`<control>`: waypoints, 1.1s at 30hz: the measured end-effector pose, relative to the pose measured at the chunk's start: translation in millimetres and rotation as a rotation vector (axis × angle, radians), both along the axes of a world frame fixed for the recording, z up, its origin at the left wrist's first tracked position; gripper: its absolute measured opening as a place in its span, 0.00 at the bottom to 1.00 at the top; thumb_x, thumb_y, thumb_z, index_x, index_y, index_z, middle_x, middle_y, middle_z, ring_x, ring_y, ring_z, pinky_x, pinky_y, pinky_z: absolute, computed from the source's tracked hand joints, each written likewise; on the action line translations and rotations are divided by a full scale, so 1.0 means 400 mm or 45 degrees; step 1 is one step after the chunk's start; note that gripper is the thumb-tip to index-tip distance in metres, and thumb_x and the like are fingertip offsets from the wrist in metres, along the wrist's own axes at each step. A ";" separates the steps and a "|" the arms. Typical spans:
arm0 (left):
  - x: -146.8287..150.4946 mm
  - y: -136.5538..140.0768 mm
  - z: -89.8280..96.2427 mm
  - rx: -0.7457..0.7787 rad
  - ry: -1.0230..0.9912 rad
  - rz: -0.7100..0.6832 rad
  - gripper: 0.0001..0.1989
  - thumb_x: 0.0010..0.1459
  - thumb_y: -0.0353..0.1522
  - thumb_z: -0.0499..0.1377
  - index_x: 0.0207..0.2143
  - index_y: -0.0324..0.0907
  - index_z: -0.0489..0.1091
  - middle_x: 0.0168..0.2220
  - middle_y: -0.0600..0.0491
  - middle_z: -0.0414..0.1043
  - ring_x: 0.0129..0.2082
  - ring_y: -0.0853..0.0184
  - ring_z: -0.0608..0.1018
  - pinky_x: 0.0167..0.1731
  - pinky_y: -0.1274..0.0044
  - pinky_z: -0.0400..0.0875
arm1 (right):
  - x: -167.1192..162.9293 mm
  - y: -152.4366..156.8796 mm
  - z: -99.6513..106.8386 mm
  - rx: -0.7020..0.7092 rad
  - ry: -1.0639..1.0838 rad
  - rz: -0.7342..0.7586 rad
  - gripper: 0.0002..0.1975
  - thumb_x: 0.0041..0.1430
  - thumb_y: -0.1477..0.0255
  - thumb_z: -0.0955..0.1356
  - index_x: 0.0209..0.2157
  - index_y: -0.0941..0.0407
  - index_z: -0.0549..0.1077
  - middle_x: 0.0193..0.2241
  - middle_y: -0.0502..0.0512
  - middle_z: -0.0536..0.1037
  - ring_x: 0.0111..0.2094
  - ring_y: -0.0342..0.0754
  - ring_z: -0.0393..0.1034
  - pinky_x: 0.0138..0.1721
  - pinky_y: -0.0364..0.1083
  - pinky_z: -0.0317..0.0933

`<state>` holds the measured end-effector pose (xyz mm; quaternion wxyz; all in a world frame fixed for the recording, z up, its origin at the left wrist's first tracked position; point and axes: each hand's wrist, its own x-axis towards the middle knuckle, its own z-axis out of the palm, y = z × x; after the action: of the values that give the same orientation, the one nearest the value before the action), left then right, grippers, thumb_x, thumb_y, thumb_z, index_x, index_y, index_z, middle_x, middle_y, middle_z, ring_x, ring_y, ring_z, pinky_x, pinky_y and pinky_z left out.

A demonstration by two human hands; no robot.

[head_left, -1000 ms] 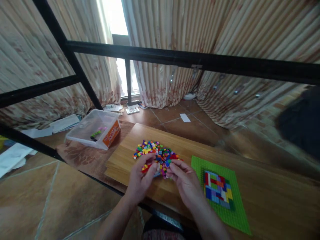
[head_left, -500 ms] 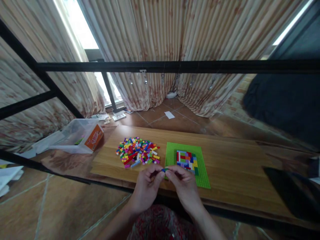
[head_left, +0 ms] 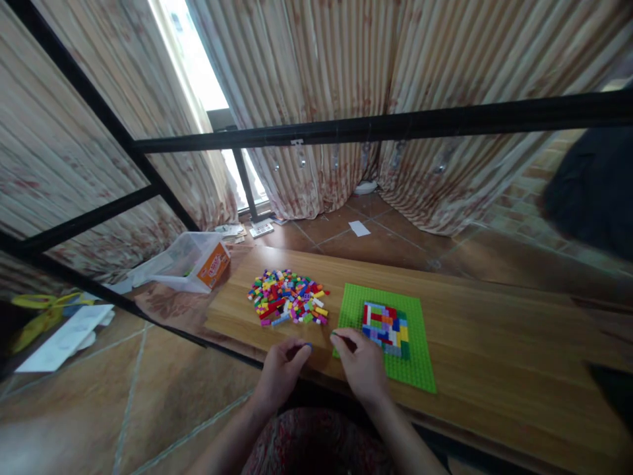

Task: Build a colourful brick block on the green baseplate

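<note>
My left hand (head_left: 281, 371) is over the table's near edge, thumb and forefinger pinched on a small blue brick (head_left: 309, 345), mostly hidden by the fingertips. To its right, my right hand (head_left: 364, 367) pinches a small green brick (head_left: 334, 334), of which only a sliver shows. That hand hovers by the near left corner of a light green baseplate (head_left: 420, 343). A low multicoloured brick build (head_left: 386, 328) is on the plate, with an opening at its upper left. A heap of loose bricks (head_left: 289, 297) lies left of the plate, beyond my left hand.
The wooden table (head_left: 494, 343) runs wide to the right. At its left stands a clear plastic box (head_left: 190, 264) with an orange label. A black metal rail (head_left: 346, 126) crosses beyond the table, before striped curtains (head_left: 316, 66). White papers (head_left: 62, 340) lie at far left.
My hands were together on a blue and green piece; they have drawn apart, blue in the left and green in the right. The camera view has turned left.
</note>
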<state>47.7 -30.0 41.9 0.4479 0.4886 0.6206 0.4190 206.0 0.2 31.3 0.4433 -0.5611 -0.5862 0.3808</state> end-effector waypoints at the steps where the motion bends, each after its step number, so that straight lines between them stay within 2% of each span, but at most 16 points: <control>1: -0.016 0.002 -0.008 0.021 0.141 0.005 0.14 0.53 0.42 0.59 0.27 0.40 0.71 0.23 0.55 0.70 0.24 0.69 0.70 0.25 0.79 0.65 | -0.004 0.018 -0.004 0.062 -0.180 0.040 0.08 0.58 0.67 0.66 0.31 0.53 0.77 0.32 0.55 0.79 0.34 0.50 0.72 0.39 0.48 0.63; 5: -0.069 0.023 -0.021 0.107 0.604 0.055 0.11 0.56 0.39 0.56 0.29 0.40 0.72 0.25 0.54 0.72 0.26 0.67 0.72 0.27 0.77 0.65 | -0.036 0.075 -0.013 0.169 -0.705 0.193 0.08 0.59 0.73 0.64 0.32 0.53 0.76 0.31 0.55 0.78 0.35 0.50 0.72 0.38 0.47 0.60; 9: -0.099 0.054 -0.033 0.229 0.831 0.048 0.06 0.56 0.33 0.56 0.29 0.42 0.71 0.28 0.52 0.73 0.29 0.65 0.74 0.32 0.74 0.67 | -0.072 0.088 -0.031 0.212 -0.883 0.288 0.08 0.60 0.74 0.63 0.32 0.53 0.74 0.31 0.55 0.78 0.35 0.50 0.71 0.37 0.46 0.59; 12: -0.109 0.073 -0.049 0.281 0.915 0.028 0.04 0.55 0.28 0.56 0.31 0.42 0.70 0.31 0.52 0.72 0.31 0.65 0.75 0.34 0.74 0.69 | -0.090 0.083 -0.054 0.251 -0.874 0.332 0.07 0.59 0.74 0.64 0.32 0.53 0.73 0.32 0.54 0.77 0.36 0.50 0.70 0.37 0.46 0.59; 19: -0.111 0.101 -0.077 0.355 0.908 0.091 0.08 0.57 0.25 0.54 0.38 0.44 0.69 0.37 0.51 0.72 0.38 0.64 0.76 0.39 0.72 0.71 | -0.093 0.088 -0.090 0.371 -0.755 0.252 0.08 0.60 0.74 0.63 0.38 0.54 0.72 0.36 0.56 0.77 0.39 0.50 0.70 0.41 0.47 0.60; 26: -0.136 0.077 -0.068 0.401 0.786 0.185 0.10 0.57 0.26 0.53 0.41 0.44 0.68 0.39 0.51 0.71 0.38 0.65 0.76 0.38 0.74 0.72 | -0.088 0.079 -0.072 0.412 -0.667 0.210 0.11 0.64 0.74 0.60 0.37 0.54 0.73 0.33 0.56 0.77 0.37 0.49 0.71 0.40 0.47 0.61; 30: -0.178 0.102 -0.055 0.367 0.882 0.290 0.13 0.57 0.27 0.55 0.45 0.44 0.67 0.41 0.50 0.70 0.37 0.65 0.76 0.38 0.74 0.72 | -0.095 0.067 -0.061 0.436 -0.599 0.201 0.11 0.64 0.73 0.60 0.37 0.54 0.74 0.34 0.56 0.77 0.36 0.48 0.72 0.41 0.47 0.61; 33: -0.205 0.141 -0.061 0.346 1.008 0.229 0.12 0.57 0.29 0.56 0.45 0.45 0.69 0.46 0.49 0.68 0.42 0.63 0.75 0.40 0.72 0.72 | -0.098 0.058 -0.056 0.442 -0.554 0.209 0.10 0.63 0.73 0.61 0.37 0.54 0.74 0.33 0.56 0.78 0.36 0.48 0.72 0.41 0.46 0.62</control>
<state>-34.3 26.3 17.4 0.0681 0.6102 0.7239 0.3147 166.9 23.5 8.8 0.3643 -0.4960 -0.7673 0.1802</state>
